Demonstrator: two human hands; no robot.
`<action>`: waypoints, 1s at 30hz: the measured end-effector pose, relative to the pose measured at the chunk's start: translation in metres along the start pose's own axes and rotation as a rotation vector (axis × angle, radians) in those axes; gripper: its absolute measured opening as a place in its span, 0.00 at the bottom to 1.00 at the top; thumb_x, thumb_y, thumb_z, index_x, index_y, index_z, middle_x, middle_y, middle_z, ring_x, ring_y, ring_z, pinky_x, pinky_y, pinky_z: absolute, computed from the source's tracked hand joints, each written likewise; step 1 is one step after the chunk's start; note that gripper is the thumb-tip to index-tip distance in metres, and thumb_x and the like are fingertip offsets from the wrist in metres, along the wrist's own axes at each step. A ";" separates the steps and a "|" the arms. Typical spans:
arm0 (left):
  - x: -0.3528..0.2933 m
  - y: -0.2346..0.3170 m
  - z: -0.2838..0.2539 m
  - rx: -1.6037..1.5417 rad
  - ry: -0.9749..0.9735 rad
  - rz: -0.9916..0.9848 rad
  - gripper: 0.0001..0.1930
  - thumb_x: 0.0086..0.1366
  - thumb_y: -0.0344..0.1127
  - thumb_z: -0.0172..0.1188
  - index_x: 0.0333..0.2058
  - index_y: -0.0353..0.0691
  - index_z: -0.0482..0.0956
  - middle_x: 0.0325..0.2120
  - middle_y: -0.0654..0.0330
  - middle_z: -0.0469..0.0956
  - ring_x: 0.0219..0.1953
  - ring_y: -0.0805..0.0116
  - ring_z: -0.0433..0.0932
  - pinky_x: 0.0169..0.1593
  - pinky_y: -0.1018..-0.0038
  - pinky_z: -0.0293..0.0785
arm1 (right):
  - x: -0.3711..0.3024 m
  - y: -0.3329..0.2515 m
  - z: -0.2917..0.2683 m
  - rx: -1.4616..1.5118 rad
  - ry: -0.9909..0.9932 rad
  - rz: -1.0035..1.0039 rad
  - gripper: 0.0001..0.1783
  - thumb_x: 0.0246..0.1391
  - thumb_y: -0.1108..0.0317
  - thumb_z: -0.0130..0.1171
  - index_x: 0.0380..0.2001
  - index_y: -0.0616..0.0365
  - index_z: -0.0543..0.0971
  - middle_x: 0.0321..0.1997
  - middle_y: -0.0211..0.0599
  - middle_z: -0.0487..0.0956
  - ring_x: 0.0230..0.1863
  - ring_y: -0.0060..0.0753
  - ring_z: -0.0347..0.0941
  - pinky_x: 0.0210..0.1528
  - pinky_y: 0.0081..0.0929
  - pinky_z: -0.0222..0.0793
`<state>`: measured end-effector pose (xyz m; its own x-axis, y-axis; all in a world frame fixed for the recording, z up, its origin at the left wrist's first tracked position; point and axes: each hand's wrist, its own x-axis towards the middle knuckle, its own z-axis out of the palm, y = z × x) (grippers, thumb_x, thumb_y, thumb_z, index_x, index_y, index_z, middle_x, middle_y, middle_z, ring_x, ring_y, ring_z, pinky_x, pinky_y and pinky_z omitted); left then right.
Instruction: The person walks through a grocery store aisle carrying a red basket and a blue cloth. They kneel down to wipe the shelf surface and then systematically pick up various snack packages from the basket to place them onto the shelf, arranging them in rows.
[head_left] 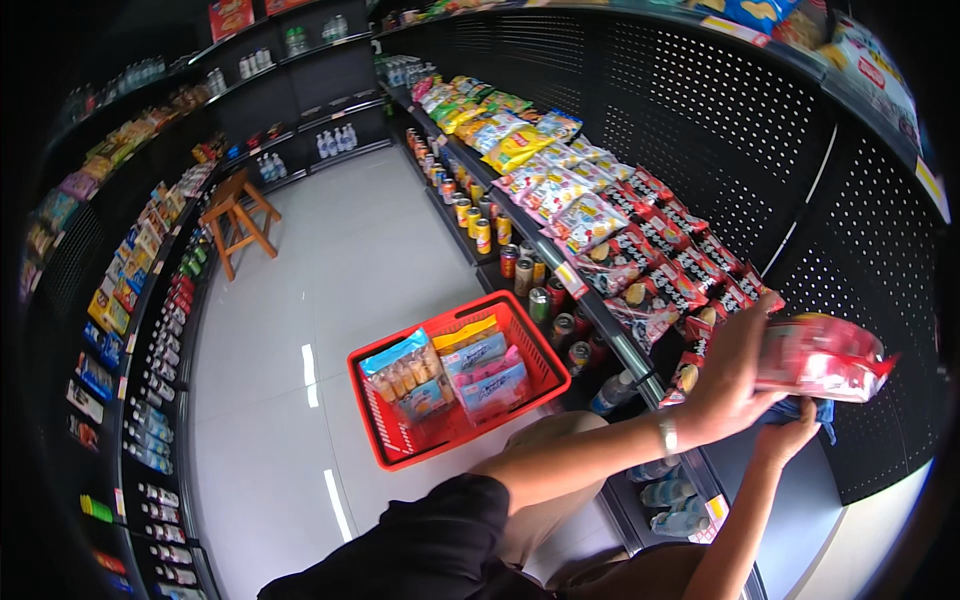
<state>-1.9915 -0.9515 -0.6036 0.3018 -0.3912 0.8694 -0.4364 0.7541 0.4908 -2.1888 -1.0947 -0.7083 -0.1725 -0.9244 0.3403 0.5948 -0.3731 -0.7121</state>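
Over the right end of the snack shelf, my left hand (733,378) is closed on a red, shiny snack bag (825,358), which is blurred. Just below it, my right hand (788,438) grips a dark blue cloth (824,414), mostly hidden by the hand and the bag. Rows of red and black snack bags (660,275) lie on the shelf beside my left hand. A red shopping basket (377,432) stands on the floor to the left of my knee. Inside it are a blue-topped pack of rolls (405,375) and several pastel packs (490,385).
Drink cans (540,303) and bottles (676,495) line the low shelf under the snacks. A black perforated panel (720,130) rises behind the bags. A wooden stool (238,215) stands farther down the aisle, near the stocked left shelves (150,330).
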 end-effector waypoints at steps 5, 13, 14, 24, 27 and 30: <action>-0.035 -0.010 -0.163 -0.135 0.126 -0.296 0.34 0.53 0.26 0.70 0.57 0.35 0.64 0.49 0.53 0.74 0.53 0.61 0.74 0.55 0.64 0.73 | -0.119 -0.011 0.140 -0.391 -0.409 -0.077 0.29 0.52 0.74 0.51 0.59 0.66 0.68 0.59 0.46 0.73 0.59 0.38 0.70 0.63 0.34 0.61; -0.192 -0.034 -0.368 0.017 0.722 -0.642 0.28 0.52 0.16 0.66 0.51 0.37 0.66 0.43 0.57 0.78 0.44 0.68 0.79 0.49 0.71 0.78 | -0.117 -0.004 0.117 -0.520 -0.546 0.135 0.24 0.52 0.70 0.52 0.54 0.61 0.72 0.49 0.40 0.79 0.45 0.32 0.76 0.47 0.27 0.68; -0.217 -0.035 -0.385 0.119 0.745 -0.701 0.28 0.52 0.16 0.66 0.51 0.36 0.66 0.43 0.57 0.78 0.44 0.68 0.79 0.50 0.71 0.77 | -0.112 -0.001 0.109 -0.569 -0.557 0.139 0.22 0.53 0.71 0.51 0.53 0.61 0.73 0.46 0.38 0.79 0.43 0.30 0.76 0.45 0.26 0.68; -0.323 -0.044 -0.421 0.249 0.912 -0.861 0.30 0.51 0.17 0.66 0.54 0.33 0.67 0.43 0.56 0.78 0.43 0.67 0.78 0.48 0.71 0.76 | -0.112 0.013 0.104 -0.672 -0.557 0.219 0.19 0.54 0.69 0.53 0.50 0.62 0.73 0.42 0.35 0.79 0.39 0.26 0.75 0.41 0.23 0.67; -0.335 -0.052 -0.434 0.233 0.902 -1.092 0.32 0.50 0.23 0.71 0.53 0.31 0.67 0.44 0.53 0.77 0.46 0.66 0.77 0.51 0.69 0.74 | -0.114 0.014 0.104 -0.729 -0.503 0.232 0.18 0.56 0.68 0.54 0.51 0.61 0.74 0.44 0.36 0.80 0.41 0.27 0.75 0.43 0.24 0.67; -0.352 -0.066 -0.450 0.817 0.811 -1.101 0.30 0.53 0.21 0.68 0.54 0.29 0.66 0.49 0.52 0.73 0.50 0.66 0.74 0.50 0.71 0.75 | -0.108 0.016 0.101 -0.703 -0.473 0.219 0.18 0.56 0.68 0.55 0.50 0.61 0.74 0.44 0.37 0.80 0.41 0.28 0.75 0.43 0.25 0.68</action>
<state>-1.6873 -0.6259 -0.9673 0.9981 0.0440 -0.0435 0.0539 -0.2727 0.9606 -2.0813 -0.9927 -0.6937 0.3254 -0.9091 0.2599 -0.0725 -0.2981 -0.9518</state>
